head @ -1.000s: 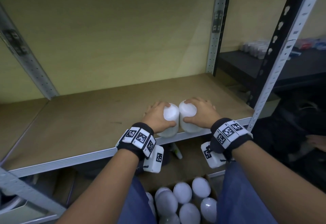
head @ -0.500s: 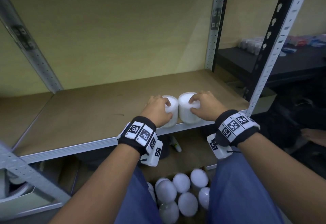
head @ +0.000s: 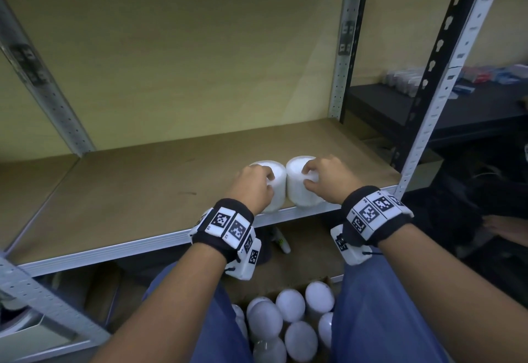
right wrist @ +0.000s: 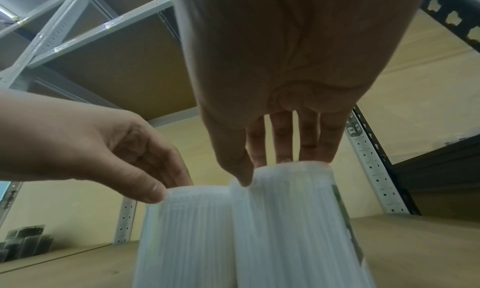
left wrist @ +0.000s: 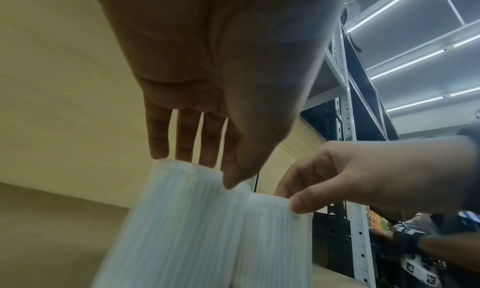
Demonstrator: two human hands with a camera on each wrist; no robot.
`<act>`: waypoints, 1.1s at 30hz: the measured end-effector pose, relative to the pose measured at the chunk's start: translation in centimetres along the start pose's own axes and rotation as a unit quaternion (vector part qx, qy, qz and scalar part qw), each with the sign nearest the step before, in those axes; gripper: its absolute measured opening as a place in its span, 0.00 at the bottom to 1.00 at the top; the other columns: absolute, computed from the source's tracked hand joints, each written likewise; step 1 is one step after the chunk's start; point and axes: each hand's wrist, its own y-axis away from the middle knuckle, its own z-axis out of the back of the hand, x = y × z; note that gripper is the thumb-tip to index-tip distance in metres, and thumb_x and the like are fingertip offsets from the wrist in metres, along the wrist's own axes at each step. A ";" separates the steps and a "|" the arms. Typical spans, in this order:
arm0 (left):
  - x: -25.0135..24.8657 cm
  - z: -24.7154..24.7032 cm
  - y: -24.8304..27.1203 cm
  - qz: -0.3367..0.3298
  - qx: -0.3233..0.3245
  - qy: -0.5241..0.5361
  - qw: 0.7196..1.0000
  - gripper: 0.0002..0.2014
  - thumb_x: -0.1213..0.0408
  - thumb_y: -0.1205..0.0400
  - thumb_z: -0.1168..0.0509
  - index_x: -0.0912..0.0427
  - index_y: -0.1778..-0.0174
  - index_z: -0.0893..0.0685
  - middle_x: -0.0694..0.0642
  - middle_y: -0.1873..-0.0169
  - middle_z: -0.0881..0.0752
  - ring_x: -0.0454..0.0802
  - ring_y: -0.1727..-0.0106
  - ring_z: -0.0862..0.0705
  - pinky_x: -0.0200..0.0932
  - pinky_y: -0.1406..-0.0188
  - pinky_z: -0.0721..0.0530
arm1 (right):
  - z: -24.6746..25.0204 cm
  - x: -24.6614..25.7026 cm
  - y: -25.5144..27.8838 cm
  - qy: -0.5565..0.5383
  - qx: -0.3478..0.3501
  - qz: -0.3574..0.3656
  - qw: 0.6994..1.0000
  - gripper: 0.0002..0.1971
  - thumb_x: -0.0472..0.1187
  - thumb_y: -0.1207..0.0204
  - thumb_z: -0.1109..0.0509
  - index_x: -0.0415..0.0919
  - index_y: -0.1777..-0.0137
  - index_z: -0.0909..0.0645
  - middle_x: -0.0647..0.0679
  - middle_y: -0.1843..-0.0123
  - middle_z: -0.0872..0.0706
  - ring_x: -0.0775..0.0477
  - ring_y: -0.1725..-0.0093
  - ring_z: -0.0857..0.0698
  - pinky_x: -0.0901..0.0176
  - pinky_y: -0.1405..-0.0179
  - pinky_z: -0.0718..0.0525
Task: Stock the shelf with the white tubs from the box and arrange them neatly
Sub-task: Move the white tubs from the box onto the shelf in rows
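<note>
Two ribbed white tubs stand upright and touching near the front edge of the wooden shelf. My left hand holds the left tub by its top rim, thumb on the near side and fingers over the far side. The right hand grips the right tub the same way. In the left wrist view the left hand sits on its tub. In the right wrist view the right hand sits on its tub. Several more white tubs fill the box on the floor between my legs.
A grey upright post stands just right of the tubs, with another post at the back. A black shelf unit with small packets is further right. The shelf board stretches bare to the left and behind the tubs.
Both tubs went from tilted at the shelf's front edge to standing upright a little further in. My hands shifted from the tubs' sides up to their top rims.
</note>
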 end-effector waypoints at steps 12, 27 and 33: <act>0.2 -1.1 -4.0 -0.015 -0.014 -0.033 0.999 0.16 0.67 0.20 0.39 0.53 0.37 0.17 0.56 0.40 0.14 0.56 0.36 0.19 0.46 0.38 0.24 | 0.0 -0.5 -3.7 -0.008 0.004 -0.032 0.999 0.17 0.45 0.23 0.32 0.46 0.35 0.18 0.44 0.36 0.15 0.42 0.39 0.16 0.51 0.38 0.18; 1.2 -3.0 -12.4 -0.011 0.006 -0.017 1.000 0.16 0.66 0.19 0.37 0.53 0.36 0.17 0.55 0.36 0.16 0.57 0.34 0.19 0.46 0.39 0.23 | -0.9 -2.9 -11.8 -0.033 0.003 -0.060 0.998 0.17 0.43 0.22 0.32 0.42 0.34 0.18 0.43 0.31 0.18 0.42 0.33 0.18 0.54 0.34 0.22; 1.2 -3.6 -16.4 -0.009 0.008 -0.007 1.000 0.16 0.68 0.18 0.39 0.56 0.35 0.18 0.57 0.35 0.17 0.57 0.35 0.19 0.44 0.40 0.23 | -1.6 -4.1 -15.8 -0.048 0.001 -0.075 0.996 0.16 0.42 0.21 0.32 0.41 0.35 0.18 0.41 0.31 0.19 0.41 0.34 0.19 0.54 0.33 0.22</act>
